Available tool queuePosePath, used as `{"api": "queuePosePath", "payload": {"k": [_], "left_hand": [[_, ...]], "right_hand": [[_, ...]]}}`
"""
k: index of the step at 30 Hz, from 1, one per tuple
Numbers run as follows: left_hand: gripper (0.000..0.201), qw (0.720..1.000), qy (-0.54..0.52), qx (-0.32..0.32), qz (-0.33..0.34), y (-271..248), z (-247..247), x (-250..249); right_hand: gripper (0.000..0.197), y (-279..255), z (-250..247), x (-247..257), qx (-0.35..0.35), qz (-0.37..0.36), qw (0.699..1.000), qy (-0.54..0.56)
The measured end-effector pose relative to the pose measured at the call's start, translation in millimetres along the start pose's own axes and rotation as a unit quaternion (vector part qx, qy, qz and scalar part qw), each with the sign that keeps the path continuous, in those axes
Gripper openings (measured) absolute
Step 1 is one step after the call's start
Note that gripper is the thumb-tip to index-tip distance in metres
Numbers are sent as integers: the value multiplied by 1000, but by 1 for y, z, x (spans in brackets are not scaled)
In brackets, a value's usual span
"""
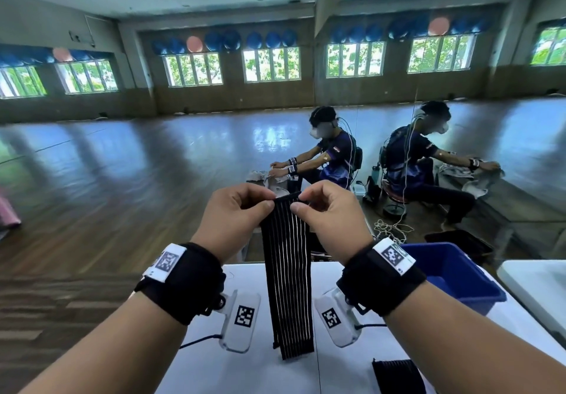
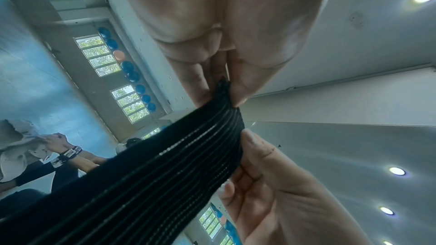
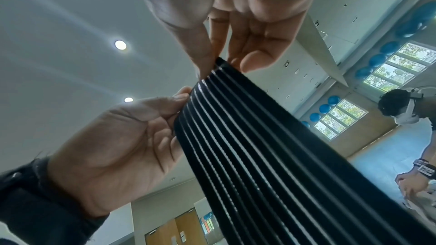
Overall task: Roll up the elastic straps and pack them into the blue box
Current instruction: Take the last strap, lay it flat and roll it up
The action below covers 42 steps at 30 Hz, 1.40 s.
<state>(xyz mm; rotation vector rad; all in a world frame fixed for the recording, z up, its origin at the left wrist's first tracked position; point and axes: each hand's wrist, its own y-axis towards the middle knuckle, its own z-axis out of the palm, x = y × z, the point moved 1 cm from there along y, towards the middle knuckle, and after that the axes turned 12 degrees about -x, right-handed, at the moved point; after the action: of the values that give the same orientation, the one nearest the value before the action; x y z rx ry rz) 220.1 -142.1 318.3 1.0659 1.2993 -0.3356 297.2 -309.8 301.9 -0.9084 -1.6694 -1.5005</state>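
Rolling has barely been begun on the strap (image 1: 289,274) now in hand. Its top edge is pinched at the left corner by the left hand (image 1: 235,219) and at the right corner by the right hand (image 1: 329,219), thumb against fingers in each case, and it is held up in the air above the worktop (image 1: 251,372). Below the pinch the strap hangs straight and unrolled, with its lower end reaching down to the worktop or just short of it; contact cannot be judged from the head view. No turn of a roll is seen at the top edge in the wrist views. A second dark strap (image 1: 398,376) lies at the near edge of the worktop, possibly already rolled, though it is cut off by the frame. The box (image 1: 453,274) stands to the right on the worktop, and the part of its inside that is visible holds nothing. Most of the task is therefore judged to remain: this strap must be rolled, and the packing has not been started.
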Motion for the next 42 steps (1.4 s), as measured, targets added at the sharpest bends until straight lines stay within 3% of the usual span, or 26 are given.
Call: {"api": "queuePosePath", "payload": {"k": [4,13,21,29,35,42], "left_hand": [[20,1000,-11,-5,15,2,-1,1],[29,994,-102,29,4,-17,-5,16],[34,997,-29,-2,77,-52,6,41],[45,998,-62,-11,28,-46,10,55],[51,999,-43,3,-3,-39,20,81],[49,995,-64,-1,-70,-9,39,116]], "right_hand": [[13,-6,-1,2,27,-19,999,17],[20,-6,9,2,-18,18,994,104],[22,-12,21,-9,-3,18,996,92],[20,-30,25,-26,12,23,998,63],[25,-93,26,-92,92,76,992,-50],[40,-189,13,-173,240,233,928,-163]]}}
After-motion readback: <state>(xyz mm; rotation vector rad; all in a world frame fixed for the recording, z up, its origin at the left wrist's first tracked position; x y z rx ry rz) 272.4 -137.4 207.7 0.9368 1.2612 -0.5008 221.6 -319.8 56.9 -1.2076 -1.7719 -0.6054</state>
